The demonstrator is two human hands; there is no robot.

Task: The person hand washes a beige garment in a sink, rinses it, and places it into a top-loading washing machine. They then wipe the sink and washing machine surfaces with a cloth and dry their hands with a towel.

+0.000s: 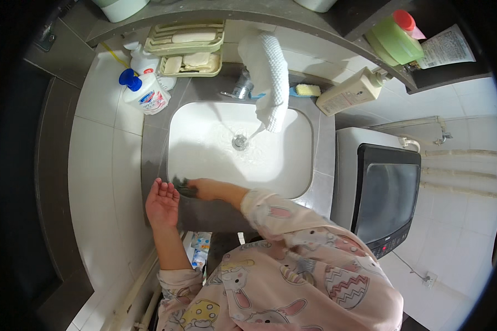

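My left hand (162, 202) is held palm up over the left front corner of the grey counter, fingers slightly curled, with nothing in it. Right beside it, my right hand (203, 189) grips a dark green cloth or scouring pad (183, 186), blurred, at the front left rim of the white sink (290, 173). Water runs in a thin stream towards the drain (240, 142). A white textured towel (275, 78) hangs above the back of the basin and hides part of the metal faucet (242, 86).
At the back left stand a pump bottle with a blue top (147, 95) and a two-tier soap rack (190, 64). A yellow-and-blue brush (307, 89) and a beige pump bottle (348, 92) are at the back right. A washing machine (387, 194) flanks the counter. A shelf (232, 12) overhangs the back.
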